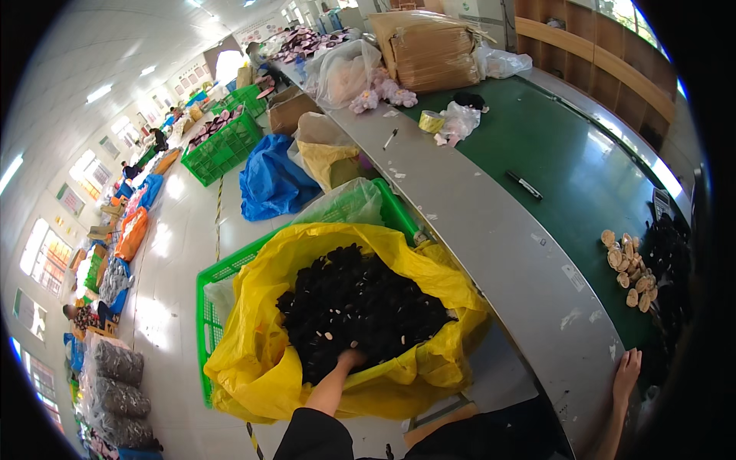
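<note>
My left hand (pixel 351 357) reaches into a heap of small black fuzzy pieces (pixel 360 295) inside a large yellow sack (pixel 257 307). Its fingers are buried among the pieces, so what they hold is hidden. Pale bits show here and there in the heap. The sack sits opened wide in a green plastic crate (pixel 207 326). On the right, my right hand (pixel 629 368) lies on the edge of the work table (pixel 506 238), fingers stretched out and nothing visible in them. Beyond it are a pile of small beige rounded pieces (pixel 632 268) and more black fuzzy pieces (pixel 668 253).
A black marker (pixel 524 185), a tape roll (pixel 431 121) and a big wrapped carton (pixel 425 52) lie on the table. A blue bag (pixel 274 178) and another green crate (pixel 224 146) stand on the floor ahead. Stacked bundles (pixel 119 387) line the left.
</note>
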A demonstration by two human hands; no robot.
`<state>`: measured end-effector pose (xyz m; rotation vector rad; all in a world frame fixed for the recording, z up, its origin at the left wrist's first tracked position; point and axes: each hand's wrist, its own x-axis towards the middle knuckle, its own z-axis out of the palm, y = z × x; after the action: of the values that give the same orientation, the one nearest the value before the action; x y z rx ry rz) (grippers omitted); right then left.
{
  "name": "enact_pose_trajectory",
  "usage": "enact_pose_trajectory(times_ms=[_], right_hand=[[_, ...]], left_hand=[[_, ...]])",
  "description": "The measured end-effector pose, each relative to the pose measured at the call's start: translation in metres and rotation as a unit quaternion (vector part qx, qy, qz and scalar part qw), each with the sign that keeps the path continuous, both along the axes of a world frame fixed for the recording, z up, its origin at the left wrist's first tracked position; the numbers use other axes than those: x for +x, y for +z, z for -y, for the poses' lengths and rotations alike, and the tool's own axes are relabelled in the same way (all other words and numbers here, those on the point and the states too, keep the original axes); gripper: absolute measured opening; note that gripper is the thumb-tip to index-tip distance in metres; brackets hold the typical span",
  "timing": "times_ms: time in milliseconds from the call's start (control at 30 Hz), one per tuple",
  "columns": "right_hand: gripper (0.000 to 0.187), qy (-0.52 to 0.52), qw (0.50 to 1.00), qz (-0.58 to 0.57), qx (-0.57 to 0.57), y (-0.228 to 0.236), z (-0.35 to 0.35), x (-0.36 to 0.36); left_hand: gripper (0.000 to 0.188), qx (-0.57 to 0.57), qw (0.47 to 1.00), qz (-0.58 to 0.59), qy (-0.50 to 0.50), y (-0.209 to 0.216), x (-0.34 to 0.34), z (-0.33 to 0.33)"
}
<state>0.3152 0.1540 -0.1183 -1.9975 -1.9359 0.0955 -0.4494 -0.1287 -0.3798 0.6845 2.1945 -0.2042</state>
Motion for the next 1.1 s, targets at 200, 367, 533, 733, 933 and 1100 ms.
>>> enact_pose_trajectory(times_ms=[200, 367, 533, 733, 933, 1100], right_hand=[[0.034, 0.013, 0.998, 0.000, 0.059, -0.016, -0.001, 0.016], [0.037, 0.008, 1.000, -0.017, 0.005, -0.001, 0.001, 0.005], [0.042, -0.003, 0.993, 0.064, 0.096, -0.045, -0.009, 0.041], [0.031, 0.033, 0.998, -0.022, 0.053, -0.016, -0.003, 0.009], [0.037, -0.010, 0.999, 0.007, -0.033, 0.007, 0.003, -0.009], [0.036, -0.013, 0.999, 0.012, 0.030, -0.019, -0.004, 0.017]], left_hand=[[0.062, 0.049, 0.996, -0.068, 0.015, 0.069, 0.014, -0.002], [0.053, 0.111, 0.987, -0.096, 0.070, 0.106, 0.024, 0.002], [0.055, 0.210, 0.965, -0.130, 0.086, 0.123, 0.025, 0.006], [0.066, 0.278, 0.934, -0.177, 0.134, 0.150, 0.011, 0.025], [0.069, 0.421, 0.866, -0.177, 0.206, 0.171, -0.014, 0.038], [0.061, 0.538, 0.801, -0.110, 0.238, 0.210, -0.023, 0.026]])
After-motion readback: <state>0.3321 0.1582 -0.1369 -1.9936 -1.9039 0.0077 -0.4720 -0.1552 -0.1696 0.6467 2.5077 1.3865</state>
